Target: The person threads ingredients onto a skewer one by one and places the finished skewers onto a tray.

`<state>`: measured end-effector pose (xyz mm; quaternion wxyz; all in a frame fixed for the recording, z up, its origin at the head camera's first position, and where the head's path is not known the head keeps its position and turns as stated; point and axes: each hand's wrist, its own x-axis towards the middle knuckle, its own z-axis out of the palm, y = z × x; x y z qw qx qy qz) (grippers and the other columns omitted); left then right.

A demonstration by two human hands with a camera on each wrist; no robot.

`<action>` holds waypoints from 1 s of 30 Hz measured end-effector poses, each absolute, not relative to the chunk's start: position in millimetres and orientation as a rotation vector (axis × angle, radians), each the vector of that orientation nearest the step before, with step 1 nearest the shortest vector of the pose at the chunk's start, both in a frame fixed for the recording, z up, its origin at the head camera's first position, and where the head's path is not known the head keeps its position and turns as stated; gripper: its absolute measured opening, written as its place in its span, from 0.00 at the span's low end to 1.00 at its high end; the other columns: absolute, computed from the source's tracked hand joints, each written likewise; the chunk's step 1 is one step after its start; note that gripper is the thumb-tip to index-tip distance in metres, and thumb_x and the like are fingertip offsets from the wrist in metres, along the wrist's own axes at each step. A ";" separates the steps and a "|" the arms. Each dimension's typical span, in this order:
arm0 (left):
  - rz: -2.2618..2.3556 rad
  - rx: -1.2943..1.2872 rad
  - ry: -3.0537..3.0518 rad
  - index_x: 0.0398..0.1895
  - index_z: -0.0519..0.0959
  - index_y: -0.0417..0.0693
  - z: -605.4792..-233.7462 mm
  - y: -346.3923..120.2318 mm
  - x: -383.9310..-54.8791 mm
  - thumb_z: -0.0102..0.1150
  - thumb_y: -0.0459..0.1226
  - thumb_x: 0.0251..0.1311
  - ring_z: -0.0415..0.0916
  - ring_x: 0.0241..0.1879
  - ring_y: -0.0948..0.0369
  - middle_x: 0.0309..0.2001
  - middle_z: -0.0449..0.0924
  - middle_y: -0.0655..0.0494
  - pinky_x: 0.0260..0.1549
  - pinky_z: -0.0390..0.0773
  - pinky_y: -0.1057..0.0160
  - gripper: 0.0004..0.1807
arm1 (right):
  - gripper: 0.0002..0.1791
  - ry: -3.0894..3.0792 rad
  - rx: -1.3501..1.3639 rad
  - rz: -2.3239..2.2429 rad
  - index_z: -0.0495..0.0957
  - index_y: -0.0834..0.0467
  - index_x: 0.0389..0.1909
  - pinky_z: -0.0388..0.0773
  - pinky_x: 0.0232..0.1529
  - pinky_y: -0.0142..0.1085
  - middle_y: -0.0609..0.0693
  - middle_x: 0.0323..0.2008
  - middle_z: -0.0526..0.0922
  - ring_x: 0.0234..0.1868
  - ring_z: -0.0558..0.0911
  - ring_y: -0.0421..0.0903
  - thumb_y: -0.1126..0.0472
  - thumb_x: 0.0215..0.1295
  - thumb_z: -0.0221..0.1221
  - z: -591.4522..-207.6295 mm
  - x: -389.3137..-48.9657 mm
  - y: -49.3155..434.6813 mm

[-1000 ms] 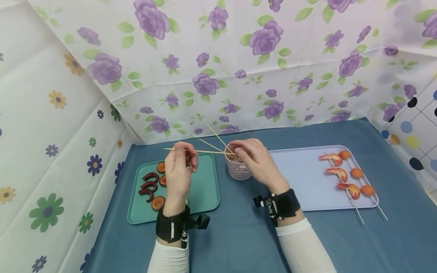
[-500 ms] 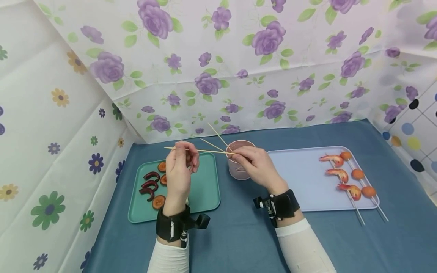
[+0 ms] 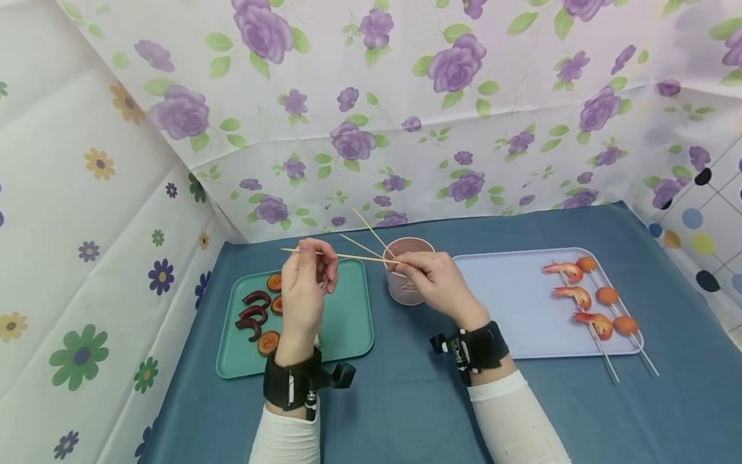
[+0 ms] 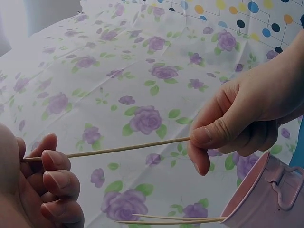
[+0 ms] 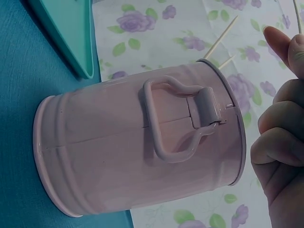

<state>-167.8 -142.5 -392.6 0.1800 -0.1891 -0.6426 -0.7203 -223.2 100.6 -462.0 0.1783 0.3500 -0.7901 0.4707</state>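
A thin bamboo skewer [image 3: 356, 258] stretches roughly level between the two hands. My right hand [image 3: 437, 280] pinches its right end between thumb and forefinger, above the front rim of a pink metal bucket [image 3: 402, 293]. At the other end, my left hand [image 3: 304, 290] holds the skewer, whose tip pokes out past the fingers. In the left wrist view the left fingers [image 4: 61, 183] are curled around it. Two more bamboo skewers [image 3: 370, 227] lean out of the bucket toward the left. In the right wrist view the bucket's wire handle [image 5: 156, 123] hangs against its side.
Left, a green tray [image 3: 353, 328] carries dark curved pieces [image 3: 253, 314] and round brown slices [image 3: 268, 343], partly behind the left arm. Right, a pale lavender tray [image 3: 498, 316] holds a skewer of shrimp [image 3: 574, 296] and one of orange balls [image 3: 607, 296], their sticks crossing its front edge.
My right hand has come away from the bucket's mouth, slightly lower, and now pinches the skewer's right end with curled fingers. The left hand stays nearly where it was, holding the skewer.
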 end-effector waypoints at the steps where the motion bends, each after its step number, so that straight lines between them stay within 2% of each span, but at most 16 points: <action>1: -2.032 -0.537 -1.818 0.37 0.75 0.37 -392.1 -142.6 -167.5 0.35 0.56 0.86 0.61 0.17 0.58 0.23 0.68 0.52 0.18 0.64 0.63 0.33 | 0.07 -2.235 0.991 1.334 0.92 0.52 0.46 0.76 0.30 0.36 0.43 0.39 0.91 0.28 0.80 0.36 0.63 0.75 0.66 -462.2 -223.2 100.4; 5: -2.036 -0.542 -1.819 0.38 0.74 0.31 -391.3 -143.3 -167.0 0.34 0.55 0.87 0.60 0.17 0.58 0.23 0.68 0.51 0.18 0.63 0.61 0.34 | 0.08 -2.227 0.987 1.347 0.92 0.52 0.47 0.75 0.29 0.36 0.43 0.39 0.92 0.27 0.80 0.38 0.64 0.76 0.65 -463.0 -223.5 100.1; 10: -2.041 -0.535 -1.872 0.41 0.75 0.30 -388.7 -146.9 -165.8 0.33 0.52 0.88 0.61 0.17 0.58 0.24 0.68 0.52 0.18 0.63 0.63 0.32 | 0.08 -2.228 0.986 1.338 0.92 0.51 0.46 0.74 0.29 0.35 0.41 0.40 0.91 0.26 0.79 0.38 0.63 0.77 0.64 -461.5 -223.6 100.2; 16: -2.026 -0.542 -1.999 0.56 0.76 0.28 -387.9 -158.0 -164.4 0.36 0.48 0.89 0.63 0.17 0.59 0.25 0.70 0.52 0.15 0.59 0.64 0.29 | 0.08 -2.234 0.949 1.323 0.92 0.54 0.48 0.72 0.28 0.37 0.47 0.37 0.91 0.23 0.76 0.38 0.65 0.76 0.65 -462.7 -220.9 105.4; 21: -2.008 -0.542 -2.121 0.66 0.74 0.34 -391.2 -176.2 -162.2 0.40 0.45 0.89 0.64 0.18 0.58 0.29 0.71 0.47 0.17 0.61 0.63 0.24 | 0.08 -2.236 0.895 1.297 0.91 0.56 0.48 0.69 0.27 0.36 0.50 0.34 0.90 0.21 0.72 0.37 0.66 0.76 0.64 -463.3 -218.1 117.6; 26: -1.810 -0.507 -2.362 0.64 0.78 0.38 -396.8 -208.0 -157.9 0.43 0.41 0.88 0.68 0.21 0.53 0.29 0.72 0.43 0.19 0.68 0.59 0.19 | 0.08 -2.235 0.886 1.290 0.90 0.55 0.46 0.62 0.24 0.34 0.51 0.37 0.91 0.18 0.65 0.38 0.65 0.78 0.62 -459.6 -214.9 132.0; 30: -1.521 -0.470 -2.669 0.58 0.82 0.43 -400.9 -233.7 -154.9 0.52 0.41 0.85 0.77 0.28 0.54 0.34 0.79 0.48 0.29 0.78 0.60 0.14 | 0.08 -2.234 0.852 1.282 0.90 0.53 0.45 0.63 0.26 0.33 0.47 0.32 0.89 0.17 0.63 0.38 0.65 0.79 0.62 -457.3 -212.1 142.1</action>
